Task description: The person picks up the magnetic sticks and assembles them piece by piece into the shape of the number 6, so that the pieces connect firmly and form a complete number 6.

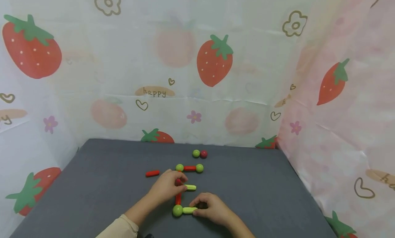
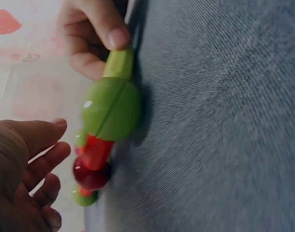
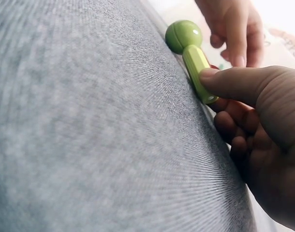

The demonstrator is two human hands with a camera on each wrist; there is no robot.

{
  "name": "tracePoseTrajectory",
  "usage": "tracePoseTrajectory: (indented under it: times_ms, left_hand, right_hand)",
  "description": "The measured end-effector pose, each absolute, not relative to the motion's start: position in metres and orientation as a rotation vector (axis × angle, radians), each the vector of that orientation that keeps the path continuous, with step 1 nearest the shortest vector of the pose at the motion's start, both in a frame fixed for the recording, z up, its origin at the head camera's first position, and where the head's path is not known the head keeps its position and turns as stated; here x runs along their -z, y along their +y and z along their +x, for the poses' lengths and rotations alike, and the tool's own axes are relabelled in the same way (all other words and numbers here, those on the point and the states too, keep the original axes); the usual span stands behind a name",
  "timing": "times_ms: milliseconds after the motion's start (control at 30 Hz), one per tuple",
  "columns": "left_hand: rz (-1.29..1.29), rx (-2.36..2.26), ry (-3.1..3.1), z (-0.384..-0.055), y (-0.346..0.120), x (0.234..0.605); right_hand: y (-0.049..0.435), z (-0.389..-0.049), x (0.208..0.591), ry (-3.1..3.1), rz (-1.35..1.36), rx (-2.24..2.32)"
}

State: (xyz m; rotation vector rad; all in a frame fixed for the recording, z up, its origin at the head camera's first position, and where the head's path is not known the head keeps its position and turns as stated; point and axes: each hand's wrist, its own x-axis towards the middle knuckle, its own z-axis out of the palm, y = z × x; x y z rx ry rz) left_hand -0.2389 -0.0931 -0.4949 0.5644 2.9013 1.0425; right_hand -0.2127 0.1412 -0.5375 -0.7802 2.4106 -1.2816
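Observation:
A toy frame of sticks and balls lies on the dark cloth. Between thumb and fingers, my right hand (image 1: 213, 209) pinches the free end of a yellow-green stick (image 3: 198, 72), whose other end meets a green ball (image 1: 177, 210). A red stick (image 1: 178, 199) runs from that ball to a dark red ball (image 2: 92, 173). Over this red ball hovers my left hand (image 1: 166, 186), its fingers loosely bent and apart from the pieces in the left wrist view. Another yellow-green stick (image 1: 191, 187) points right from beside the left fingertips. Farther back, a red stick (image 1: 189, 168) joins two green balls (image 1: 199, 168).
Left of the frame lies a loose red stick (image 1: 152, 173). A green ball (image 1: 196, 153) and a red ball (image 1: 203, 154) sit side by side near the back of the dark cloth-covered table (image 1: 253, 183). Strawberry-printed curtains (image 1: 129, 59) rise behind and at both sides.

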Motion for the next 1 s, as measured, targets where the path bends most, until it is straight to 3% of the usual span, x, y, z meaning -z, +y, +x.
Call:
tracePoseTrajectory:
  times_ms: [467,1000]
  left_hand:
    - [0.501,-0.789,3.068,-0.252,-0.079,0.515]
    - [0.407,-0.983,2.991,-0.256,-0.084,0.522]
  right_hand:
    - [0.141,-0.213,0.535,2.37,-0.782,1.298]
    - [0.143,-0.213,0.536,2.353,-0.788,1.32]
